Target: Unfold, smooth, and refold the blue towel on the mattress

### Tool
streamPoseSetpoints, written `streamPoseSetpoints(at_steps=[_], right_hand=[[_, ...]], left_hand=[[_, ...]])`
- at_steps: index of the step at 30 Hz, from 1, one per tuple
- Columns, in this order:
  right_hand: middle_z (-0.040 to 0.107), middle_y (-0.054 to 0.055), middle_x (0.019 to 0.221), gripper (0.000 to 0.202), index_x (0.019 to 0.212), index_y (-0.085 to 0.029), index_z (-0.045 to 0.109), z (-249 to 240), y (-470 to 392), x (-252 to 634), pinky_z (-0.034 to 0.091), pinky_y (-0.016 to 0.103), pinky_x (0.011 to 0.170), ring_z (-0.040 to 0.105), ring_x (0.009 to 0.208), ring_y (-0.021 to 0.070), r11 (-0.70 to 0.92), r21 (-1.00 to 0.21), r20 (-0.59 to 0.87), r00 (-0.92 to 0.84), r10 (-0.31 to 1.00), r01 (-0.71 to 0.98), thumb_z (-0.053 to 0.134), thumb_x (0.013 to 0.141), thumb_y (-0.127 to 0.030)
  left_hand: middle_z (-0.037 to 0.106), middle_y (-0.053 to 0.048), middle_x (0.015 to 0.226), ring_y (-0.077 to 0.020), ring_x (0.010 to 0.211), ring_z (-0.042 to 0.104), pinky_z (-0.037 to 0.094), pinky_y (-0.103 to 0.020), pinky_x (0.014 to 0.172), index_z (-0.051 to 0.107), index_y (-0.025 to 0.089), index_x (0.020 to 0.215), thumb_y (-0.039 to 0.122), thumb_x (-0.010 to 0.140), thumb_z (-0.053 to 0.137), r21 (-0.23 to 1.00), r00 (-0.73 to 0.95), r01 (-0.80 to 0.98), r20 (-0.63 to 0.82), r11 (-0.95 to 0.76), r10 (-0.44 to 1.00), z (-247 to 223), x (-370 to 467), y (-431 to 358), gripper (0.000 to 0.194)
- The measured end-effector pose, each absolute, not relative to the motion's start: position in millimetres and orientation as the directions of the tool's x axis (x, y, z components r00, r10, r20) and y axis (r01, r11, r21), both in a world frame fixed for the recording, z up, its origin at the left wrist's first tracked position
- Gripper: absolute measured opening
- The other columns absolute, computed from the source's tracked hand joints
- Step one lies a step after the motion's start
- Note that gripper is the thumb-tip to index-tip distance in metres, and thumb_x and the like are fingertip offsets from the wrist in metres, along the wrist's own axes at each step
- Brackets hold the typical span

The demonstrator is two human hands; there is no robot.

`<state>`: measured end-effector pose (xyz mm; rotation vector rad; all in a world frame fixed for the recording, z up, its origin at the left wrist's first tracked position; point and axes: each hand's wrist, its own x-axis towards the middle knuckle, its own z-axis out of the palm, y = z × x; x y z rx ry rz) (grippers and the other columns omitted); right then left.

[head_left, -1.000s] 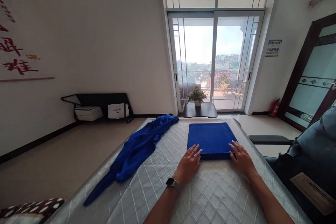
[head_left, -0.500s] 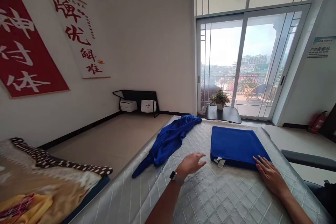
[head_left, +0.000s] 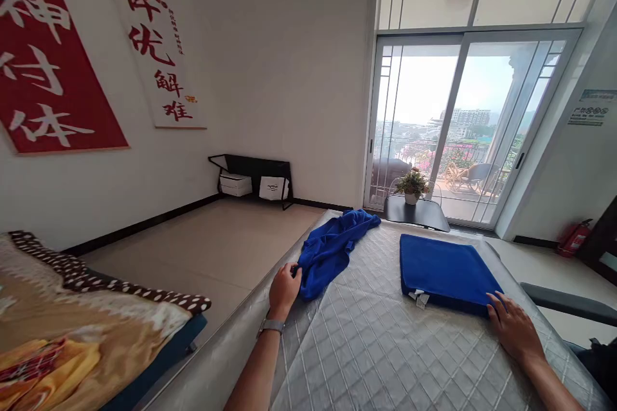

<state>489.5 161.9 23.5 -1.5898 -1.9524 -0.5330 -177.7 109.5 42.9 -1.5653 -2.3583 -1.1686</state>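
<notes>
While the left hand [head_left: 285,289] meets the crumpled blue cloth [head_left: 332,253] at its near end, the cloth's long axis runs away from those fingers, slanting right toward the far edge of the silver quilted mattress [head_left: 357,347] it lies on. The fingers are curled there; whether they pinch the fabric cannot be made out. Well apart from this cloth, the right hand [head_left: 515,324] rests, fingers loosely spread, at the near right corner of a flat blue square pad [head_left: 446,270].
</notes>
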Motion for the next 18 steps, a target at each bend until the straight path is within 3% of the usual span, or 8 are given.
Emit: streamPoseSetpoints(at_steps=[3, 6, 9, 11, 14, 16, 18], right_hand=[[0.063, 0.010, 0.131, 0.045, 0.119, -0.031, 0.067, 31.0, 151.6, 481.8, 0.040, 0.055, 0.108, 0.054, 0.124, 0.0347, 0.182, -0.007, 0.675, -0.130, 0.726, 0.983, 0.038, 0.087, -0.043], [0.062, 0.013, 0.129, 0.041, 0.117, -0.026, 0.066, 44.4, 136.9, 443.4, 0.039, 0.055, 0.107, 0.055, 0.122, 0.0344, 0.199, -0.048, 0.696, -0.110, 0.709, 0.979, 0.040, 0.089, -0.038], [0.062, 0.013, 0.126, 0.038, 0.111, -0.025, 0.067, 64.8, 117.7, 365.6, 0.042, 0.054, 0.104, 0.055, 0.120, 0.0332, 0.284, -0.219, 0.700, -0.053, 0.713, 0.933, 0.038, 0.093, -0.040], [0.065, 0.012, 0.118, 0.035, 0.104, -0.028, 0.068, 81.2, 101.6, 301.9, 0.046, 0.051, 0.100, 0.059, 0.113, 0.0305, 0.422, -0.399, 0.652, -0.071, 0.755, 0.814, 0.038, 0.095, -0.045], [0.070, 0.009, 0.109, 0.038, 0.109, -0.030, 0.067, 105.4, 71.9, 217.6, 0.052, 0.046, 0.092, 0.065, 0.101, 0.0268, 0.493, -0.743, 0.452, -0.205, 0.868, 0.453, 0.041, 0.096, -0.054], [0.068, 0.007, 0.121, 0.049, 0.129, -0.032, 0.059, 117.1, 50.4, 182.8, 0.054, 0.045, 0.089, 0.066, 0.105, 0.0252, 0.396, -0.909, 0.330, -0.355, 0.875, 0.132, 0.038, 0.097, -0.062], [0.068, 0.005, 0.124, 0.060, 0.138, -0.032, 0.053, 123.0, 30.5, 168.3, 0.055, 0.044, 0.089, 0.067, 0.106, 0.0251, 0.299, -0.953, 0.284, -0.487, 0.826, -0.050, 0.038, 0.094, -0.070]], left_hand=[[0.070, -0.014, 0.104, -0.0298, 0.104, 0.064, 0.049, -0.043, 0.093, 0.065, 0.018, 0.102, 0.037, 0.091, 0.044, 0.565, -0.523, 0.804, 0.527, 0.184, 0.670, 50.0, -182.5, 106.8, 0.030], [0.069, -0.013, 0.099, -0.0297, 0.098, 0.065, 0.050, -0.045, 0.091, 0.063, 0.020, 0.093, 0.041, 0.090, 0.045, 0.658, -0.588, 0.745, 0.568, 0.112, 0.576, 62.8, -188.6, 103.1, 0.028], [0.070, -0.008, 0.094, -0.0252, 0.086, 0.068, 0.054, -0.041, 0.084, 0.061, 0.022, 0.091, 0.048, 0.089, 0.050, 0.782, -0.577, 0.614, 0.538, -0.108, 0.615, 93.5, -178.8, 96.6, 0.028], [0.071, -0.006, 0.096, -0.0237, 0.088, 0.068, 0.055, -0.039, 0.085, 0.062, 0.022, 0.094, 0.051, 0.089, 0.054, 0.794, -0.509, 0.550, 0.563, -0.257, 0.651, 128.0, -156.3, 82.9, 0.030], [0.071, -0.006, 0.105, -0.0224, 0.095, 0.068, 0.055, -0.037, 0.086, 0.064, 0.024, 0.094, 0.050, 0.091, 0.056, 0.720, -0.238, 0.528, 0.635, -0.451, 0.735, 186.6, -99.9, 39.3, 0.027], [0.072, -0.006, 0.102, -0.0206, 0.093, 0.069, 0.056, -0.034, 0.084, 0.065, 0.025, 0.093, 0.044, 0.094, 0.055, 0.646, 0.136, 0.469, 0.620, -0.602, 0.772, 213.4, -55.9, 1.1, 0.021], [0.073, -0.005, 0.102, -0.0174, 0.091, 0.070, 0.056, -0.028, 0.082, 0.067, 0.026, 0.097, 0.035, 0.096, 0.056, 0.579, 0.543, 0.334, 0.527, -0.744, 0.654, 222.8, -17.8, -33.0, 0.015]])
